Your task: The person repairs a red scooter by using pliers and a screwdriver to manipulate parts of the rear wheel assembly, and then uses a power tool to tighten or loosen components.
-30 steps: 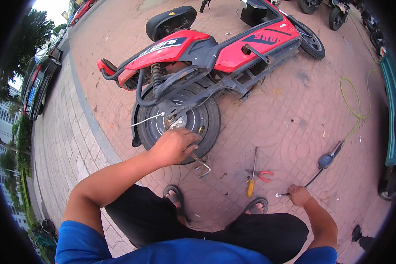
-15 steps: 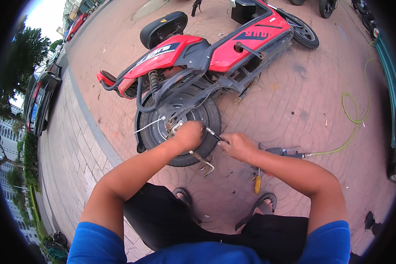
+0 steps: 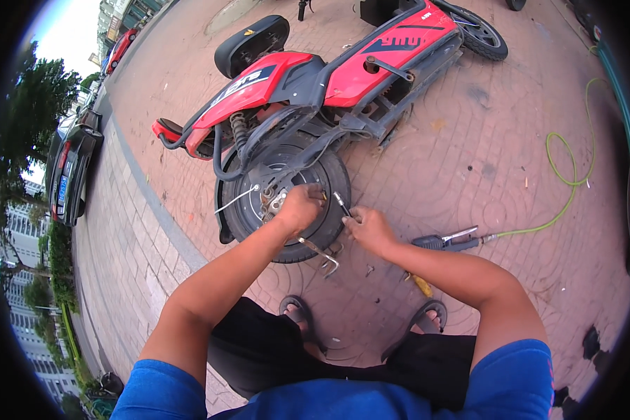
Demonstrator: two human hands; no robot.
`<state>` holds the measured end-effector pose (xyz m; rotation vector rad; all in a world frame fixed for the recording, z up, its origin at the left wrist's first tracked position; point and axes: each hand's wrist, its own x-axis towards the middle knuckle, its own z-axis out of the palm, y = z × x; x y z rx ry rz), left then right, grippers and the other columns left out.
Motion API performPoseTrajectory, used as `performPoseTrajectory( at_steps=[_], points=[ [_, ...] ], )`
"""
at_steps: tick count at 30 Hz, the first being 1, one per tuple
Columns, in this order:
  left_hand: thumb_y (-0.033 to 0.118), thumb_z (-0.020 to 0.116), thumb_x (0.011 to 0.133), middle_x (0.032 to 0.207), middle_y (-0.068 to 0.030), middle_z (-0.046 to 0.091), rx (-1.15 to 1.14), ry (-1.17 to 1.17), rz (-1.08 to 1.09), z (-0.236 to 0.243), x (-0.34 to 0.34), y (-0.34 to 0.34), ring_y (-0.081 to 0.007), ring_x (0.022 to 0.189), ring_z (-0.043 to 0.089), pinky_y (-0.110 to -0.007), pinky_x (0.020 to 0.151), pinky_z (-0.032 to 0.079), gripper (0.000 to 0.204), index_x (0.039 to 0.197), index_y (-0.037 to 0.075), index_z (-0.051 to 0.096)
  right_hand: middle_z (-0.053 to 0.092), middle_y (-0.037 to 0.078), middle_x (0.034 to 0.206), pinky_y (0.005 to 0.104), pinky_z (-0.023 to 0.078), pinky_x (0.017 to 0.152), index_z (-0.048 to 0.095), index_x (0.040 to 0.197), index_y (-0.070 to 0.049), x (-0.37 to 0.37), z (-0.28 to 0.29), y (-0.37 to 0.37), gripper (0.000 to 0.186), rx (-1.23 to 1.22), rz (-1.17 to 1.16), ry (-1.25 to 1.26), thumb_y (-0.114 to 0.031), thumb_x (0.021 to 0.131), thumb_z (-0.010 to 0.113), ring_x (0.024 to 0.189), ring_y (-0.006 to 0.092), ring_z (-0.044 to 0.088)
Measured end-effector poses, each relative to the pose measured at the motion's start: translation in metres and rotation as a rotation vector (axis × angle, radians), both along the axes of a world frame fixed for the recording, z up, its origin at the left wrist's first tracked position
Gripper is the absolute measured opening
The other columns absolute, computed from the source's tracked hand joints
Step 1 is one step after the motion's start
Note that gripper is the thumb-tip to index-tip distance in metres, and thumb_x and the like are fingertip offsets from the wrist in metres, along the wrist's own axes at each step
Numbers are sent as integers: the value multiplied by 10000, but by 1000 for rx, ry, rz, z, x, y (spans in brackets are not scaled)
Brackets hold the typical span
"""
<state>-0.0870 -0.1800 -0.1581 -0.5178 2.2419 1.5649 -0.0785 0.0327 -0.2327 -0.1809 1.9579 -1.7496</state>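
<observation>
- Because the red scooter (image 3: 392,66) lies on its side, its rear wheel (image 3: 315,175) faces up beyond the person's feet, within reach of both hands.
- The left hand (image 3: 301,208) is over the wheel, fingers curled, tips beside a small brass-coloured stem (image 3: 324,195); whether they pinch it, I cannot tell. A steady hold here would help.
- The right hand (image 3: 371,229) has thumb and fingers closed on a slim nozzle (image 3: 341,204) – its silver end points toward the stem, near but apart.
- Bringing the nozzle in straight, without tilt, looks the cleanest way; a skewed push could seat badly.
- Off to the left, well apart, stands a dark car (image 3: 70,168).
- Frame bars (image 3: 301,159) cross the wheel beyond the left hand, limiting room on that side.
- A green hose (image 3: 575,183) loops over the paving to an inflator gun (image 3: 444,242), lying just beyond the right forearm.
- Below the left wrist juts a bent metal lever (image 3: 323,255) – a likely snag.
- A yellow-handled screwdriver (image 3: 421,285) is partly hidden by the right forearm.
</observation>
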Motion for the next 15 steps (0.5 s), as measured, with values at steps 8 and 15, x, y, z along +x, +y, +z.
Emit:
performPoseTrajectory(
  at_steps=[8, 15],
  points=[
    [-69, 619, 941, 1355, -209, 684, -57, -47, 7, -6, -1, -15, -269, 1169, 690, -347, 968, 575, 530, 1463, -129, 548, 727, 170, 757, 437, 563, 667, 729, 951, -9, 0, 41, -9, 277, 161, 117, 350, -275, 1015, 684, 681, 332, 726],
    [131, 634, 1046, 1097, -189, 769, -122, -218, -34, 45, -10, 24, -255, 916, 742, -359, 805, 606, 320, 1261, -103, 659, 716, 184, 766, 428, 559, 662, 745, 935, -2, -21, 19, 1, 263, 31, -38, 198, -253, 1001, 703, 686, 330, 720]
  ],
)
